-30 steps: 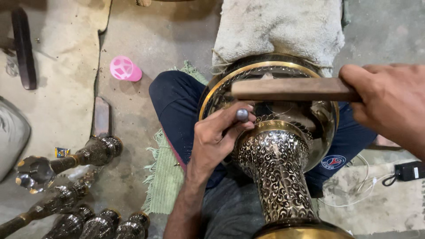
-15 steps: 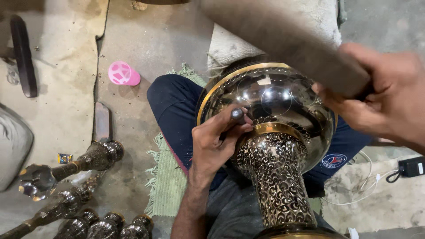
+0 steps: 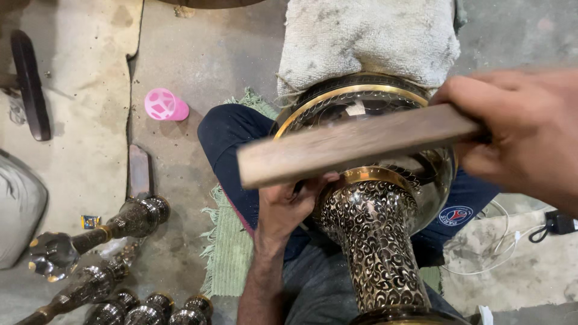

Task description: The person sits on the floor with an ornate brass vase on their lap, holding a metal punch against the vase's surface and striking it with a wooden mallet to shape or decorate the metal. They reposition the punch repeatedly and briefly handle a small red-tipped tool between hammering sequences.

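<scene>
A large engraved metal vase (image 3: 376, 241) with gold bands lies across my lap, its wide bowl (image 3: 367, 108) resting against a grey towel (image 3: 367, 42). My left hand (image 3: 288, 207) sits at the vase's neck, fingers closed around a small metal punch that is mostly hidden. My right hand (image 3: 521, 129) grips a flat wooden stick (image 3: 355, 144), held raised and level above the bowl and over my left hand.
Several similar engraved vases (image 3: 102, 232) lie on the concrete floor at the lower left. A pink plastic cup (image 3: 164, 105) lies on its side further back. A green mat (image 3: 232, 253) is under my leg. White cable and a black plug (image 3: 557, 222) sit at the right.
The wooden stick swung up and has come back down to level over my left hand, closer to the camera. My left hand stays at the vase's neck.
</scene>
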A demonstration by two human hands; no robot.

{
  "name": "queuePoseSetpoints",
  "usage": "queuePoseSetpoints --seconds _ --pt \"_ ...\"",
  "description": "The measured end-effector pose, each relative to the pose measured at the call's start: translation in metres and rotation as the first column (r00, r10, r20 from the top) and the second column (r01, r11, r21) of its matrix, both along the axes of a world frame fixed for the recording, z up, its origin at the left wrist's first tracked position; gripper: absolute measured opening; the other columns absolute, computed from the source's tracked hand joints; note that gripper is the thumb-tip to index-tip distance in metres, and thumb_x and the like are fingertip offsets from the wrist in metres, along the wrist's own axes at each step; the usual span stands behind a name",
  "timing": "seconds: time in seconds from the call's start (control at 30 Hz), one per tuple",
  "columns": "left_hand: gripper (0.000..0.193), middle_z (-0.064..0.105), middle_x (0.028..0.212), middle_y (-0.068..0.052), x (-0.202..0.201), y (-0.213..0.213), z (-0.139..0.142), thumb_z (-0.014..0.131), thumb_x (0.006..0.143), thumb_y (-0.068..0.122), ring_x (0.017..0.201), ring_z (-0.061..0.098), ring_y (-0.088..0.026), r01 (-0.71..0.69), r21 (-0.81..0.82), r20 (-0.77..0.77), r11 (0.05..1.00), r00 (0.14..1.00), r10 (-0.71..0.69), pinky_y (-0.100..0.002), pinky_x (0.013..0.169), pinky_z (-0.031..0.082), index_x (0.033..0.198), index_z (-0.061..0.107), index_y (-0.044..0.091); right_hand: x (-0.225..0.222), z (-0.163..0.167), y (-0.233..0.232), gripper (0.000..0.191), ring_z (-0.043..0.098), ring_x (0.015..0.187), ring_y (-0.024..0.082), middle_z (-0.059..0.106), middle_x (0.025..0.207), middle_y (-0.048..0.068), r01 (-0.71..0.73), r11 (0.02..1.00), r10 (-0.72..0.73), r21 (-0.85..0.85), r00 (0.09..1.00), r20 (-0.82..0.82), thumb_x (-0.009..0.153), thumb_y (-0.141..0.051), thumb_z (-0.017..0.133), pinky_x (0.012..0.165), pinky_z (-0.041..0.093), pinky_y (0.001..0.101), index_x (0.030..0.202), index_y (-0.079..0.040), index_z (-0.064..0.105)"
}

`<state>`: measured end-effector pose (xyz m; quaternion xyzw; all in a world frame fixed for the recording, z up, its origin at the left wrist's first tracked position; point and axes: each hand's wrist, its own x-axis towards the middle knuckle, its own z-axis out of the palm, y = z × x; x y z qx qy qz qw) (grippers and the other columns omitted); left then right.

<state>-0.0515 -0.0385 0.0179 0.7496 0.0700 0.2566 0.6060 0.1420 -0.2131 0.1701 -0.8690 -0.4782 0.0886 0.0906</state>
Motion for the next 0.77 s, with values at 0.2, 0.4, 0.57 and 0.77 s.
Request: queuePoseSetpoints --seconds 0.2,0.4,0.57,0.77 --pt "0.022 0.078 0.097 -0.008 -0.003 0.002 -0.01 0.069 0.089 -0.012 0.09 0.078 -0.016 0.047 -0.07 -0.003 0.996 0.999 -0.047 -0.029 0.085 0.068 0.108 0.074 -0.001 0.002 0.002 -0.001 0.03 0.071 0.075 0.018 0.073 0.082 0.004 0.075 0.956 -0.043 -0.285 0.992 0.118 0.077 -0.009 0.077 0.067 0.058 0.0349 0.105 -0.015 0.069" --pt "0.041 0.076 0.112 -0.012 -0.001 0.005 -0.019 0.062 0.086 -0.016 0.102 0.078 -0.019 0.118 -0.159 0.063 0.98 0.992 -0.109 -0.029 0.087 0.07 0.123 0.068 0.0 0.003 0.0 -0.006 0.036 0.069 0.074 0.016 0.072 0.079 0.005 0.066 0.959 -0.055 -0.275 0.997 0.05 0.075 -0.003 0.076 0.068 0.06 0.0325 0.109 -0.013 0.069" --pt "0.04 0.076 0.115 -0.012 0.004 0.012 -0.01 0.068 0.08 -0.01 0.106 0.075 -0.025 0.0 0.19 0.118 0.982 0.993 -0.023 -0.037 0.092 0.063 0.117 0.072 0.003 0.006 -0.002 -0.012 0.027 0.074 0.076 0.021 0.074 0.083 0.008 -0.088 0.973 0.131 -0.213 0.971 0.198 0.074 -0.012 0.082 0.068 0.059 0.0376 0.097 -0.009 0.07" --pt "0.036 0.079 0.104 -0.008 -0.007 0.011 -0.044 0.067 0.078 -0.005 0.087 0.078 -0.023 0.033 0.085 -0.065 0.996 0.997 -0.028 -0.033 0.08 0.065 0.111 0.078 0.007 0.0 -0.003 -0.013 0.023 0.075 0.074 0.02 0.074 0.082 0.005 -0.016 0.959 0.073 -0.284 0.979 0.192 0.08 -0.016 0.08 0.071 0.06 0.0365 0.101 -0.013 0.072"
